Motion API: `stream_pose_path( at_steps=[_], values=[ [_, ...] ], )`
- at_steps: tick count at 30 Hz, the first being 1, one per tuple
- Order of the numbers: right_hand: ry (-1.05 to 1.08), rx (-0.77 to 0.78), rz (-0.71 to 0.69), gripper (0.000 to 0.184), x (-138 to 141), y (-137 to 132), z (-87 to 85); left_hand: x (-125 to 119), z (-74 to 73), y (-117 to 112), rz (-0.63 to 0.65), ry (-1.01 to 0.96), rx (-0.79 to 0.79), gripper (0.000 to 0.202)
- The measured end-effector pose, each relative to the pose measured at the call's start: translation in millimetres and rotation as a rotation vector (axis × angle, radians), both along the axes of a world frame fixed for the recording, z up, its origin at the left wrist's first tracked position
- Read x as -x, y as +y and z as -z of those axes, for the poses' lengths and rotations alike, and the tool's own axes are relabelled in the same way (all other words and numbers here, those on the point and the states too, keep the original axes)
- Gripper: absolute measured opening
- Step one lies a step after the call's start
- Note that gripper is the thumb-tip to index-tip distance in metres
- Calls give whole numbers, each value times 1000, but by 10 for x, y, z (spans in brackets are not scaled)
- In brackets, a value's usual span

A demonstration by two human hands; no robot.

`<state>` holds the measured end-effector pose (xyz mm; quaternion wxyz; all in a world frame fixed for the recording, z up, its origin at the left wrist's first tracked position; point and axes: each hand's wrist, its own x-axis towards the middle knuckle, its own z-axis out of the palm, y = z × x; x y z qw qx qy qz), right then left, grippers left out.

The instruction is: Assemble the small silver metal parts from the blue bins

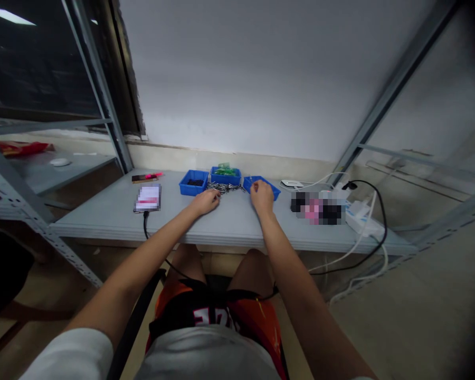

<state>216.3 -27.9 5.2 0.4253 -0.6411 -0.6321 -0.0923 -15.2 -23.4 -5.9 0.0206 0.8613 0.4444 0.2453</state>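
Observation:
My left hand (207,202) rests on the grey shelf top with its fingers curled together, at the near edge of a pile of small dark and silvery metal pieces (225,188). What it pinches, if anything, is too small to make out. Over the near side of the right blue bin (272,188) is my right hand (262,196), fingers bent and pressed together; any piece in them cannot be made out. The hand partly hides that bin. Black small parts lie in the left blue bin (183,188). Behind the pile, the middle blue bin (226,180) holds green-looking plastic pieces (225,170).
A phone (148,198) with a cable lies at the left, near a brown and pink item (147,178). To the right are a blurred-out pink and black object (317,208), a white device (292,183), a power strip (364,219) and loose cables. Metal uprights (98,79) flank the shelf.

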Motion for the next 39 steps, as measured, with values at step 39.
stream_pose_path(
  at_steps=[39],
  values=[
    [-303, 394, -229, 29, 492, 309, 178, -29, 13, -11, -80, 185, -42, 29]
  ],
)
